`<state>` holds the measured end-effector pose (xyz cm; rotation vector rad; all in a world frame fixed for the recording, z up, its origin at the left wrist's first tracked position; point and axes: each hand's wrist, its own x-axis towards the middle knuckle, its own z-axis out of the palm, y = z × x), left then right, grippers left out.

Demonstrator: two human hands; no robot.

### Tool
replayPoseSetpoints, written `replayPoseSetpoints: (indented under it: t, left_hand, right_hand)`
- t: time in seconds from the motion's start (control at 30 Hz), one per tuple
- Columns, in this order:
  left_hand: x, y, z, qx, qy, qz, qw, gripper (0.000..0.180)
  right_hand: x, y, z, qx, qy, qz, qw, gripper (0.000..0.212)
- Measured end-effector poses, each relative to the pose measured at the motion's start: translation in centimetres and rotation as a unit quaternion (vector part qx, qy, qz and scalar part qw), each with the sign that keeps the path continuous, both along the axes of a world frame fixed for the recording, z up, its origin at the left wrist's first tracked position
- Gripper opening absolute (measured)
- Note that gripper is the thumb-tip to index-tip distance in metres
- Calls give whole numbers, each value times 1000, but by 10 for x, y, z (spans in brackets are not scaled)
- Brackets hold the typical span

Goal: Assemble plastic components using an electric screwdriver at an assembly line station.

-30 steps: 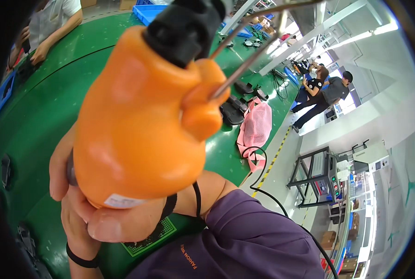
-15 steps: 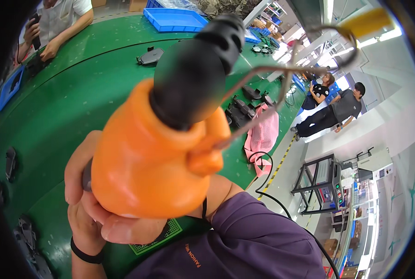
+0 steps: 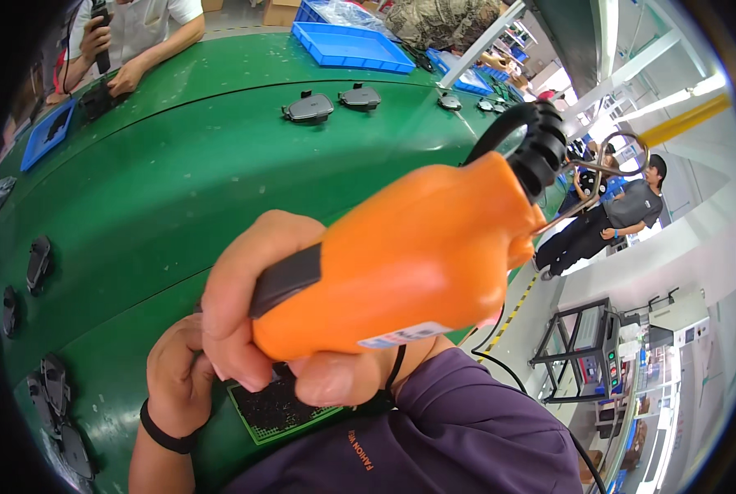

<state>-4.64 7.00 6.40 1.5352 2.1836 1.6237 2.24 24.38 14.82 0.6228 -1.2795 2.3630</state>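
An orange electric screwdriver (image 3: 417,255) fills the middle of the view, with a black lever on its side. A ribbed black cable and a wire hanging loop (image 3: 623,156) join its upper right end. My right hand (image 3: 248,272) is closed around its lower left end. The tip is hidden by my fingers. My left hand (image 3: 174,370), with a black band at the wrist, is just below and left, fingers bent in; what they hold is hidden. Beneath my right hand lies a green tray (image 3: 257,432) with small dark pieces, probably screws.
Black plastic devices (image 3: 308,107) lie on the green table (image 3: 137,214), several more along its left edge. Blue trays (image 3: 351,49) stand at the far side, where a person (image 3: 137,33) sits. Two people stand at the right, near a black-framed cart (image 3: 578,346).
The screwdriver has swung to the right and tilted, its cable end now pointing further right. My right hand moved along with it. The view has shifted somewhat, showing more of the far table.
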Motion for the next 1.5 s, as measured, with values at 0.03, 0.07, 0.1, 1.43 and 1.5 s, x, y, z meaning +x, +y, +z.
replayPoseSetpoints:
  t: [0.03, 0.07, 0.1, 1.43, 1.5]
  left_hand:
    - [-1, -3, 0, -1, 8, 2, 1000, 16]
    - [-1, -5, 0, -1, 15, 4, 1000, 15]
    - [-1, -5, 1, -8, 14, 18, 1000, 15]
    - [-19, 0, -24, -145, -245, 56, 957, 73]
    - [-19, 0, -24, -145, -254, 54, 955, 75]
  right_hand:
    - [0, -1, -1, 2, -10, 6, 1000, 55]
    - [2, -2, -1, 5, -22, 12, 1000, 56]
    - [4, -2, 0, 7, -34, 21, 999, 56]
    - [-79, -9, -49, 198, -125, -12, 972, 43]
    - [-79, -9, -51, 187, -127, -14, 974, 42]
